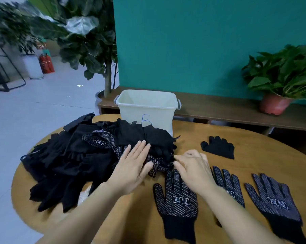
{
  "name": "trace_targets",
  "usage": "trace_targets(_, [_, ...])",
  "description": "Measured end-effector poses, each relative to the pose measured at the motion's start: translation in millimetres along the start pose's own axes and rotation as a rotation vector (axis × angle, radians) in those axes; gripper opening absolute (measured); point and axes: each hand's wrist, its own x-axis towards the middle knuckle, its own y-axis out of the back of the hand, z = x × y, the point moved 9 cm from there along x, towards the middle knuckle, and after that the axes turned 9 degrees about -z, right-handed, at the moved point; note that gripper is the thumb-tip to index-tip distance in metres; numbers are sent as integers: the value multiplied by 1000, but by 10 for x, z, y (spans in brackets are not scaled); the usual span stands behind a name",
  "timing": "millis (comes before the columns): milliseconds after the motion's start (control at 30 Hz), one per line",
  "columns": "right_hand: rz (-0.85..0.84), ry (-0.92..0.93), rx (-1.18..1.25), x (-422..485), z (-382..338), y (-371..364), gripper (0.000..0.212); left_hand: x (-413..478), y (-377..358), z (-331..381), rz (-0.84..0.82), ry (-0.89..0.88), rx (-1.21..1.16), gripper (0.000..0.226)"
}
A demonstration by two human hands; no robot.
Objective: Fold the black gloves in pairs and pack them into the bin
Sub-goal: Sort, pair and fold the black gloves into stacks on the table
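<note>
Head view, left hand (131, 166) flat on gloves (74, 155), right hand (192, 168) pinching

Wooden table (254, 155): gloves (69, 155), bin (147, 106)

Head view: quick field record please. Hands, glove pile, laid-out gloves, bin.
left hand: flat on the glove pile, fingers straight
right hand: fingers curled on a dotted glove at the pile's near edge
pile: heaped left of centre on the table, in front of the bin
front row: three dotted, flat: left glove, middle glove partly under the right forearm, right glove
plain glove: lies apart, farther back
bin: white, upright, no gloves visible inside
</note>
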Motion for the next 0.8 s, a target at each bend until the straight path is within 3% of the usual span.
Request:
trace_targets(300, [74,18,6,1046,-518,170,27,461,264,-627,131,7,52,76])
trace_targets(533, [16,-197,-100,1689,-595,-161,25,771,226,-930,136,24,93,65])
trace_targets(800, [28,-220,-263,1810,-646,-264,32,798,-29,-1124,68,53,101,67])
